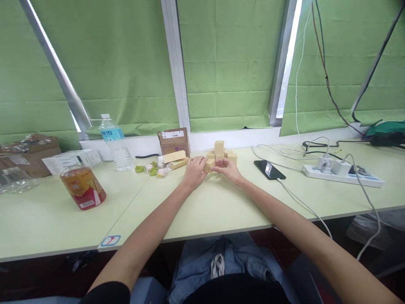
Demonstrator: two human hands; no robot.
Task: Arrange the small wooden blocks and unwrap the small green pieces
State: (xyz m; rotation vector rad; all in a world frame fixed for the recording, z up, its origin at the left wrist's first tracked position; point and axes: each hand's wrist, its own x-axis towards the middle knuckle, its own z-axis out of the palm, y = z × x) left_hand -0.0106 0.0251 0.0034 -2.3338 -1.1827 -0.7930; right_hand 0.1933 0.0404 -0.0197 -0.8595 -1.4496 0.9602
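A small pale wooden block [208,166] sits low over the table between my hands. The curled fingers of my left hand [194,172] press its left side. On the other side, the thumb and fingers of my right hand [229,169] pinch its right edge. Just behind my hands stands a low pile of similar wooden blocks, with one block [219,147] raised on top in the middle and another block [232,158] at the right end. My hands hide part of the pile's lower row.
Left of my hands lie a long pale box [174,157], green and white small pieces [153,169] and a brown carton [174,141]. Farther left stand a water bottle [116,145] and a juice bottle [83,185]. A cabled phone [269,169] and a power strip [344,176] lie right.
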